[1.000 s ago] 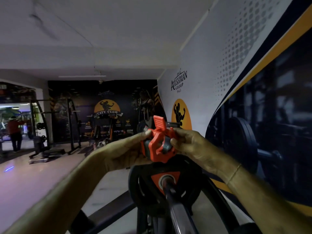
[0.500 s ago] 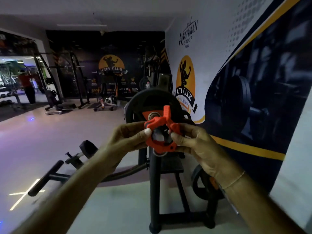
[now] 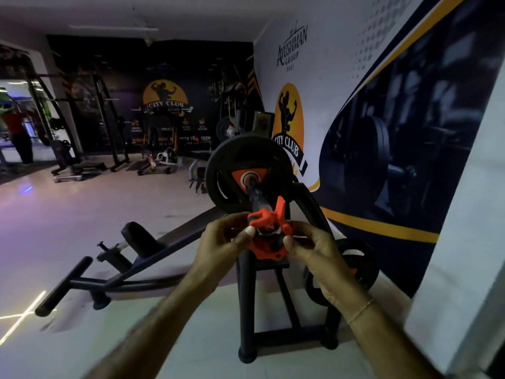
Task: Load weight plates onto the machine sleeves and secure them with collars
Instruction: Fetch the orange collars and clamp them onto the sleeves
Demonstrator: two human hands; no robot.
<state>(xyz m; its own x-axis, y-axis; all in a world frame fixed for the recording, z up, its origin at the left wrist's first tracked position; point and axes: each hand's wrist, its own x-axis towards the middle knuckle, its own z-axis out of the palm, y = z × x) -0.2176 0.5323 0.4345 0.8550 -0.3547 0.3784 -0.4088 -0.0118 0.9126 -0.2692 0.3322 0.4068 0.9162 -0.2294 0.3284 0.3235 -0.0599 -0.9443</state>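
Observation:
An orange clamp collar [image 3: 269, 233] with its lever raised sits at the near end of the machine sleeve [image 3: 254, 194]. My left hand [image 3: 222, 242] pinches its left side and my right hand [image 3: 314, 251] grips its right side. Further along the sleeve hangs a black weight plate [image 3: 218, 170] with an orange centre. Whether the collar ring is around the sleeve tip or just in front of it cannot be told. A second black plate [image 3: 363, 269] sits low behind my right wrist.
The machine's black frame [image 3: 246, 310] stands on the floor below my hands, with a padded lever arm [image 3: 109, 280] stretching left. A printed wall [image 3: 382, 132] runs close on the right. Racks [image 3: 90, 119] stand at the back, and a person [image 3: 16, 138] at far left.
The view dropped from the ceiling towards the floor. Both hands kept hold of the collar and brought it down to the near end of the sleeve, in front of the plate.

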